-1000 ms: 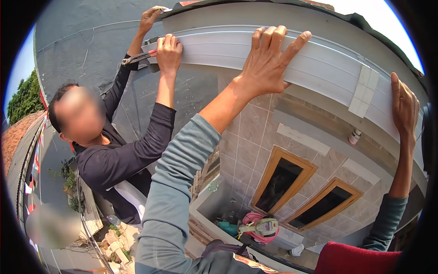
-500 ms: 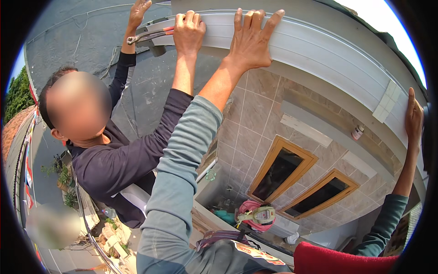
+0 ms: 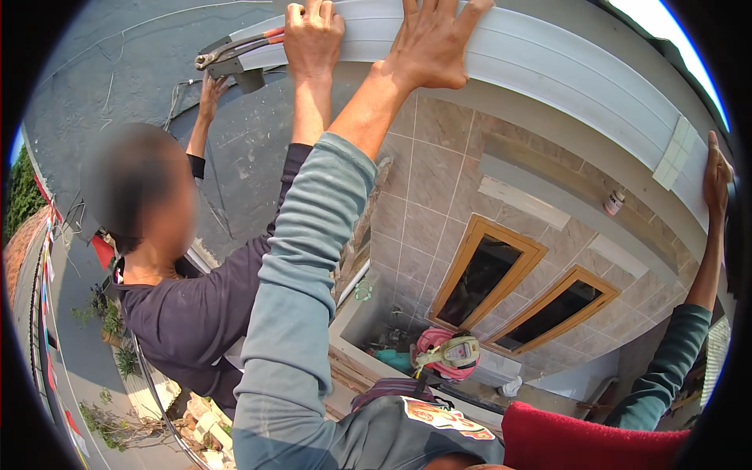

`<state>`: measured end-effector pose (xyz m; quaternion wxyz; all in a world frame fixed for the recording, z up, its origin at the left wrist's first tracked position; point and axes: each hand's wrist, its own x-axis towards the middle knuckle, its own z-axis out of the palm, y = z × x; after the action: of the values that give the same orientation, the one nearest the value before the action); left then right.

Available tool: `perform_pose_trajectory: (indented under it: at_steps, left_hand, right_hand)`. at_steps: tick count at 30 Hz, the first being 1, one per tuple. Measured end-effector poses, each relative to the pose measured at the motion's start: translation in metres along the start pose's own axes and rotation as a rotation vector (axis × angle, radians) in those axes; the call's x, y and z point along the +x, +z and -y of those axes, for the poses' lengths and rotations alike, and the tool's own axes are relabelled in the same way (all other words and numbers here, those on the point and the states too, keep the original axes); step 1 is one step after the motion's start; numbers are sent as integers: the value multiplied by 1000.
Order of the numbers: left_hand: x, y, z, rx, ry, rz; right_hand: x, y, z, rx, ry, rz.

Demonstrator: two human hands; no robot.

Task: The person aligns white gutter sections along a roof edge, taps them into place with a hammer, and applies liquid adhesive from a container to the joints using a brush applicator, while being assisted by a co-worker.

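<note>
Bottle [image 3: 614, 204] sits on a ledge [image 3: 558, 189], contents hidden — left hand [image 3: 429, 45] spread on white panel [image 3: 564, 70], right hand [image 3: 716, 174] — state unclear.

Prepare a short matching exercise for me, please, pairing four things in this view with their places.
1. left hand
2. right hand
3. pliers
4. small bottle

A. on a ledge above the windows
B. by the pale gridded strip
C. across the white panel, fingers spread
D. at the panel's left end

Pairs: 1-C, 2-B, 3-D, 4-A
</note>
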<state>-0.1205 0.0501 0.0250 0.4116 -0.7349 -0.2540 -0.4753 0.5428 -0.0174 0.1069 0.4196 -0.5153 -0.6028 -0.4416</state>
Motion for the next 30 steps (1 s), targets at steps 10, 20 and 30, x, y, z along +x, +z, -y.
perform_pose_trajectory:
  at_steps: [10, 20, 30]
  left_hand:
    - [7, -9, -3, -29, -65, 162]
    - [6, -3, -2, 62, 47, 34]
    - [13, -17, 1, 113, 42, 51]
  right_hand:
    - [-16, -34, 96, 14, 125, 2]
    - [-18, -36, 115, 38, 80, -24]
    - [-16, -42, 118, 21, 85, 21]
